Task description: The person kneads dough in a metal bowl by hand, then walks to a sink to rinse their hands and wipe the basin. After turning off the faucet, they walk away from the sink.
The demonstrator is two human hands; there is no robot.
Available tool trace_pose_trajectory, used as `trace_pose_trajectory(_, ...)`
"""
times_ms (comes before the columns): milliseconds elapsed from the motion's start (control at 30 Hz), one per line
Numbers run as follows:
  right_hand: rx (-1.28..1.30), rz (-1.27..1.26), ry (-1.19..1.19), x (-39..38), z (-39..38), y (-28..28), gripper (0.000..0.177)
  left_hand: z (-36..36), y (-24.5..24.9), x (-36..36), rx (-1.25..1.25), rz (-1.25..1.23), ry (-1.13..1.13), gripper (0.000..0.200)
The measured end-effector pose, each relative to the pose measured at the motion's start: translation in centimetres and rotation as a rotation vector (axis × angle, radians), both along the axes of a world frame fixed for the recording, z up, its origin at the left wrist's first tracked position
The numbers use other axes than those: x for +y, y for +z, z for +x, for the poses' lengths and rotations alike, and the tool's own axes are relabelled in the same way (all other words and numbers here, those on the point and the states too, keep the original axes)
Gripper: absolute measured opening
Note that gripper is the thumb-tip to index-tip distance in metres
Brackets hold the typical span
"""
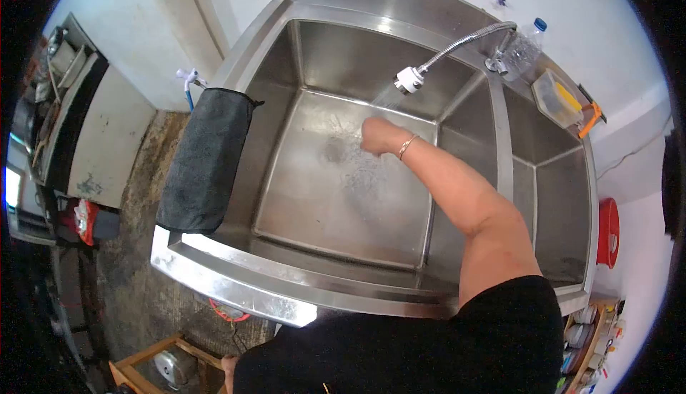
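Note:
My right hand (pixel 382 137) reaches into the large basin of the steel sink (pixel 343 222), a bracelet on its wrist. Its fingers are curled closed, and anything inside them is hidden. Just above it, the white spray head (pixel 409 80) of a bendy metal tap (pixel 468 39) lets out a stream of water. Water ripples on the basin floor around the drain (pixel 334 152). Low on the left, only a small part of my left hand (pixel 229 367) shows beside my black shirt, its fingers mostly hidden.
A dark grey towel (pixel 207 158) hangs over the sink's left rim. Behind the smaller right basin (pixel 564 208) stand a clear bottle (pixel 524 51) and a plastic tub (pixel 556 100) with something yellow. A wooden frame (pixel 146 358) stands on the floor at lower left.

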State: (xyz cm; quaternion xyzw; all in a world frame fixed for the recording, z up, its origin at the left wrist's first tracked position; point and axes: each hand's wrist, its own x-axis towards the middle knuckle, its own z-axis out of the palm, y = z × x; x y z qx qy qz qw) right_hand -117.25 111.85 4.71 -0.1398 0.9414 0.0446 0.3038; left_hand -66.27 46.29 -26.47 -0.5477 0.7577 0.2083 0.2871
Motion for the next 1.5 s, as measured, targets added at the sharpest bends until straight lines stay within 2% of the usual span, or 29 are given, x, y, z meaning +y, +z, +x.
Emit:
trace_pose_trajectory(67,0.333,-0.114,0.025,3.1,0.0,-1.2,0.017,-1.0,0.1,-0.2,0.007,-0.039,-0.018,0.018)
trace_pose_trajectory(100,0.338,-0.111,0.023,3.5,0.9,0.2,0.017,-1.5,0.4,-0.8,-0.040,0.015,-0.186,0.018)
trace_pose_trajectory(133,0.208,-0.022,-0.083,3.4,2.4,2.7,0.018,-2.0,0.6,-1.2,-0.088,0.069,-0.353,0.019)
trace_pose_trajectory(167,0.076,0.066,-0.187,3.6,3.5,4.7,0.020,-2.3,1.3,-0.9,-0.084,0.070,-0.355,0.019)
trace_pose_trajectory(233,0.086,-0.015,-0.009,5.6,4.6,6.8,0.021,-1.9,2.4,-0.3,0.098,0.094,-0.279,0.017)
trace_pose_trajectory(300,-0.054,-0.034,-0.267,7.2,4.4,10.1,0.017,-2.4,2.8,0.0,0.072,0.038,-0.250,0.016)
trace_pose_trajectory(367,0.078,-0.498,-0.574,11.8,4.2,12.1,0.014,-2.2,2.2,-0.6,0.050,-0.015,-0.219,0.015)
trace_pose_trajectory(433,0.402,-0.666,-0.857,15.4,3.9,14.2,0.017,-1.1,1.2,-2.3,0.071,0.048,-0.270,0.010)
trace_pose_trajectory(500,0.907,-0.808,-1.026,20.1,3.1,13.5,0.021,-1.1,1.0,-2.5,0.075,0.049,-0.254,0.010)
trace_pose_trajectory(533,0.915,-0.807,-1.028,21.3,3.0,13.6,0.021,-1.2,1.0,-2.4,0.075,0.042,-0.239,0.010)
trace_pose_trajectory(600,0.957,-0.852,-1.318,23.3,2.7,13.5,0.026,-1.6,1.1,-1.9,0.075,0.029,-0.217,0.010)
trace_pose_trajectory(633,0.958,-0.855,-1.319,24.7,2.2,12.5,0.026,-1.6,1.2,-2.0,0.075,0.027,-0.215,0.010)
trace_pose_trajectory(700,1.017,-1.026,-1.324,25.9,1.5,10.7,0.031,-1.5,1.3,-2.0,0.087,0.026,-0.213,0.009)
trace_pose_trajectory(833,1.004,-1.028,-1.357,26.8,0.3,9.4,0.037,-0.8,1.1,-2.0,0.111,0.025,-0.185,0.009)
trace_pose_trajectory(900,0.987,-1.197,-1.411,27.5,-0.5,8.8,0.045,-0.3,1.1,-2.0,0.116,0.025,-0.190,0.009)
trace_pose_trajectory(933,0.980,-1.200,-1.406,27.4,-0.7,8.6,0.045,0.1,1.1,-1.9,0.124,0.026,-0.198,0.010)
trace_pose_trajectory(967,1.028,-1.184,-1.417,27.3,-0.6,8.3,0.043,0.6,1.2,-2.0,0.122,0.023,-0.190,0.010)
trace_pose_trajectory(1033,1.062,-1.175,-1.416,27.0,-0.7,7.8,0.040,0.6,2.6,-1.1,0.047,-0.031,-0.336,0.012)
trace_pose_trajectory(1100,0.952,-1.446,-1.418,28.5,-0.9,7.2,0.037,1.4,2.6,-0.5,0.056,0.014,-0.268,0.014)
trace_pose_trajectory(1167,0.997,-1.536,-1.422,29.0,-1.4,6.8,0.031,2.7,2.5,-0.1,0.064,0.060,-0.191,0.017)
trace_pose_trajectory(1233,0.874,-1.739,-1.329,30.8,-1.5,6.3,0.025,3.9,2.8,0.5,0.152,-0.017,-0.285,0.022)
trace_pose_trajectory(1267,0.910,-1.754,-1.344,31.1,-1.9,6.0,0.022,4.5,2.9,1.0,0.147,-0.019,-0.259,0.022)
trace_pose_trajectory(1333,0.925,-1.770,-1.349,31.1,-2.0,6.2,0.019,4.4,4.3,2.7,0.212,-0.103,-0.321,0.018)
trace_pose_trajectory(1367,0.918,-1.815,-1.372,31.3,-2.1,6.3,0.016,3.8,5.9,3.9,0.240,0.009,-0.181,0.016)
trace_pose_trajectory(1433,0.890,-1.863,-1.384,31.7,-2.2,6.1,0.014,-0.6,13.5,9.3,0.280,0.190,0.122,0.013)
trace_pose_trajectory(1467,0.873,-1.954,-1.368,32.1,-2.3,6.0,0.013,-3.5,17.5,12.2,0.184,0.162,0.093,0.013)
trace_pose_trajectory(1500,0.853,-2.046,-1.349,32.5,-2.4,5.8,0.012,-4.0,18.0,12.4,0.187,0.161,0.111,0.013)
